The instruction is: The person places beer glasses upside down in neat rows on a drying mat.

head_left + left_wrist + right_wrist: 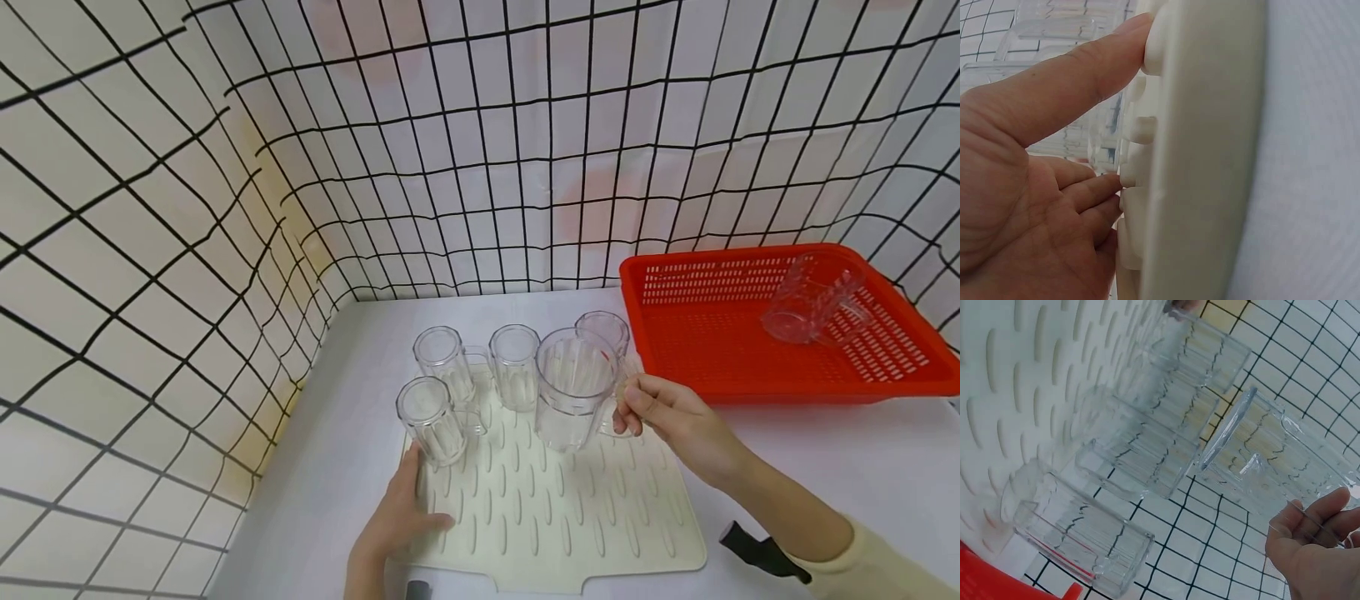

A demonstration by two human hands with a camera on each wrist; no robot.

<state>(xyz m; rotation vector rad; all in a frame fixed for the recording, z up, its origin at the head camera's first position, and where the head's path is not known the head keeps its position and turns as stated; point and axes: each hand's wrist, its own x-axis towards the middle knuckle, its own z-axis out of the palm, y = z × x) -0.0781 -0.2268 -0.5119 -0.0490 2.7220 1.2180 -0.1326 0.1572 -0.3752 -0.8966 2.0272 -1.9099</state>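
Note:
In the head view my right hand grips the handle of a clear faceted mug, which hangs over the cream ridged drying mat. The right wrist view shows that hand's curled fingers at the handle. Several similar mugs stand along the mat's far and left part: a front left mug, a back left mug, a middle mug and one mug partly hidden behind the held one. My left hand rests at the mat's left edge, fingers extended, close by the front left mug.
On the right stands a red slotted basket with a clear mug tilted inside. Black wire grid rises behind and to the left of the white table. A black strap shows by the right forearm.

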